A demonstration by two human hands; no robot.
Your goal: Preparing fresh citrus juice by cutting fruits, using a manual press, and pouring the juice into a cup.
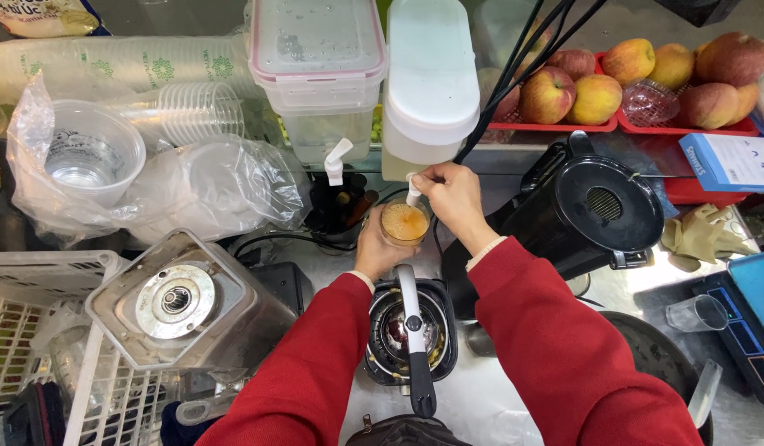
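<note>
My left hand (374,248) grips a clear plastic cup (404,222) of orange-brown juice, held under a white tap (412,190). My right hand (454,196) pinches that tap at the base of a tall white drink dispenser (430,83). A second clear dispenser (320,74) with a pink-rimmed lid stands to its left, its own white tap (336,161) untouched. Both arms wear red sleeves.
A black press juicer (411,330) sits just below my hands. A black blender jug (601,206) is at the right, a steel blender base (180,301) at the left. Bagged plastic cups (93,157) lie at the left, red trays of apples (580,87) behind, a small clear cup (696,312) and scale (754,314) at the right.
</note>
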